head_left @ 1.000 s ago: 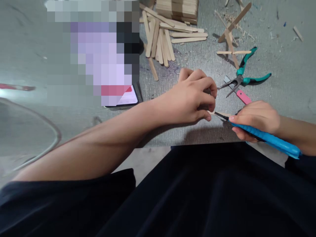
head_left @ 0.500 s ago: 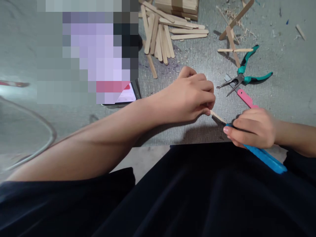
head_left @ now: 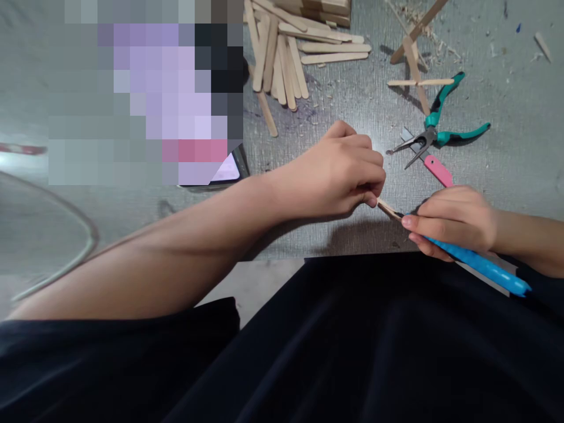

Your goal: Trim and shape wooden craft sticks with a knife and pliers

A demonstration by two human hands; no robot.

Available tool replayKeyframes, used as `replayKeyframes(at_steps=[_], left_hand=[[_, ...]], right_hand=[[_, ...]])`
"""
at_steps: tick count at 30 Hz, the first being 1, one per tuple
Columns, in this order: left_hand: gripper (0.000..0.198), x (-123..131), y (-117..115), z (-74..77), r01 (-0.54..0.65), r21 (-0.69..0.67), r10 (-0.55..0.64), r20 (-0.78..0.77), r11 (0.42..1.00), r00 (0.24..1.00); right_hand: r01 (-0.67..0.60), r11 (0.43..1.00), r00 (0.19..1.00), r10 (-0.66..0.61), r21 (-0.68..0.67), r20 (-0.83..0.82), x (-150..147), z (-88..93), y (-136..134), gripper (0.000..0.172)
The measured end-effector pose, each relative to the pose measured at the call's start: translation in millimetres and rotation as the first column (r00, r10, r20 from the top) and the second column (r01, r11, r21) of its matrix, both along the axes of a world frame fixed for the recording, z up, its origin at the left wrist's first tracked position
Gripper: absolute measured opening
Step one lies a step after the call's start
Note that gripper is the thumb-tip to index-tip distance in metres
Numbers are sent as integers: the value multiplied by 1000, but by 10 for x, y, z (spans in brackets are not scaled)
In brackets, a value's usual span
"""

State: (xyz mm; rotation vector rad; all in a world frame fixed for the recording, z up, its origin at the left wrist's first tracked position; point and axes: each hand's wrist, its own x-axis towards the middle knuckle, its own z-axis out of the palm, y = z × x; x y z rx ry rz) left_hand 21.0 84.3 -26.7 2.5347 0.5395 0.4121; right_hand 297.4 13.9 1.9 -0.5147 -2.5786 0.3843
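Note:
My left hand point(head_left: 352, 167) is closed over the table near its front edge, pinching a thin wooden craft stick point(head_left: 386, 206). Only the stick's right end shows; the rest is hidden under the fingers. My right hand point(head_left: 458, 220) is wrapped around a slim blue-handled tool point(head_left: 489, 265). Its dark, narrow tip meets the stick's free end, and its exact kind is hard to make out. Just above the right hand lies a pink utility knife point(head_left: 438, 170) with its blade out. Long-nose pliers point(head_left: 426, 141) with teal handles rest spread across that blade.
Several loose craft sticks point(head_left: 286, 64) are heaped at the back, beside a stacked bundle point(head_left: 328, 9). A joined stick frame point(head_left: 412, 59) stands behind the pliers amid wood shavings point(head_left: 434, 38). A phone point(head_left: 229, 170) lies left of my forearm, and a pale cable point(head_left: 90, 235) curves at far left.
The blue handle has swung up and right, and my right fingers have shifted slightly up around it. My left hand stays nearly still on the stick. The view has moved a little.

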Motion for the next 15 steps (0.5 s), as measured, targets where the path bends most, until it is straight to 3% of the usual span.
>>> replayKeyframes(at_steps=[15], left_hand=[[25,31,45,3,10,-59,-10,12,998,1000]], right_hand=[[-16,996,1000,17,-87,6,-21,5,-71,18]])
